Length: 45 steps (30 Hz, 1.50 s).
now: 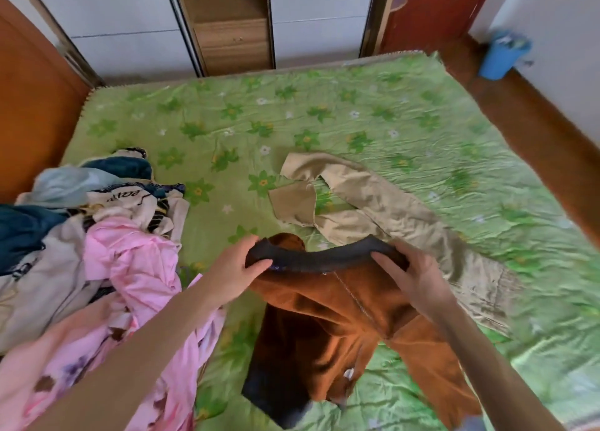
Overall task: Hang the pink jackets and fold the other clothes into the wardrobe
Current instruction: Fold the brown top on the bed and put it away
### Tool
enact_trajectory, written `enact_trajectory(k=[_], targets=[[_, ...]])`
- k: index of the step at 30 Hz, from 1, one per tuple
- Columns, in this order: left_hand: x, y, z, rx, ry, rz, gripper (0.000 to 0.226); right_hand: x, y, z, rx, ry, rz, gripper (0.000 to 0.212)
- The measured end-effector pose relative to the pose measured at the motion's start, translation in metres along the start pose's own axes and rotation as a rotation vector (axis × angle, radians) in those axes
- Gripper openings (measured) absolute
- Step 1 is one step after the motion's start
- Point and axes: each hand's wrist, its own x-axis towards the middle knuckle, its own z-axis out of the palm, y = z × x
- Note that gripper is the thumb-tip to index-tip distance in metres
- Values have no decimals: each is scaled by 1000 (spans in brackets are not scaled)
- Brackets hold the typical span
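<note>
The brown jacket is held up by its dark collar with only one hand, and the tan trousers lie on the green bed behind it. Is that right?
Not quite. In the head view both hands hold the brown jacket by its dark collar: the left hand and the right hand. The tan trousers do lie on the green bed behind it.

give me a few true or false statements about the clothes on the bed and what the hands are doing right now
1. Both hands hold the brown jacket by its dark collar. True: the left hand and right hand grip either end.
2. The beige trousers hang in the wardrobe. False: they lie on the green bedsheet.
3. A pink garment lies in the pile by the left arm. True.
4. The brown jacket is folded flat. False: it hangs loose from the collar.
5. A red bin stands beside the bed. False: the bin is blue.
</note>
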Motion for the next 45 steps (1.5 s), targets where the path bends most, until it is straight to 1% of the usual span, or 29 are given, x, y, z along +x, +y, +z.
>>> enact_trajectory(k=[3,5,6,9,12,15,18,20,21,24,26,28,29,30,31,33,36,37,38,40,41,43,45], targets=[[-12,28,-10,-167,-146,-110,19,-8,-12,-37,-64,87,-67,33],[-19,48,-12,-237,-176,-148,27,-13,-16,-60,-25,102,-113,28],[-23,59,-13,-268,-183,-152,28,-15,-18,-71,11,98,-130,24],[-38,96,-6,-369,-201,-179,23,-24,-18,-104,88,69,-167,19],[-50,131,13,-407,-229,-196,25,-30,-13,-134,190,62,-188,18],[-57,167,35,-326,-220,-188,30,-30,-12,-155,255,7,-172,20],[-63,198,56,-291,-169,-148,23,-31,-15,-180,225,-51,-191,16],[-67,214,66,-351,-101,-142,14,-29,-18,-202,130,-20,-263,15],[-69,221,70,-394,-63,-138,14,-27,-17,-213,98,-1,-282,15],[-74,241,77,-456,50,-109,25,-23,-11,-240,124,27,-244,17],[-77,254,78,-479,117,-91,38,-19,-7,-254,158,23,-201,18],[-81,264,73,-474,126,-80,52,-13,-7,-266,220,-3,-150,20],[-82,270,69,-450,106,-75,53,-11,-8,-272,260,-23,-127,21],[-81,272,64,-409,86,-59,49,-8,-11,-279,291,-44,-122,22],[-80,275,58,-364,73,-40,40,-6,-14,-286,296,-68,-142,22],[-76,279,43,-267,73,1,17,0,-22,-303,216,-122,-225,18],[-70,289,19,-184,122,29,9,3,-32,-331,72,-202,-292,7],[-69,295,11,-182,139,61,6,3,-34,-339,37,-206,-301,7],[-66,298,4,-173,154,98,12,1,-36,-345,8,-197,-312,7],[-59,302,-4,-151,155,134,10,-2,-41,-354,-36,-140,-342,9],[-55,305,-7,-140,147,135,11,-3,-45,-358,-54,-95,-367,9],[-45,312,-10,-134,139,156,5,-4,-53,-364,-71,6,-422,11],[-37,321,-12,-168,148,237,21,-1,-58,-372,-43,64,-432,17]])
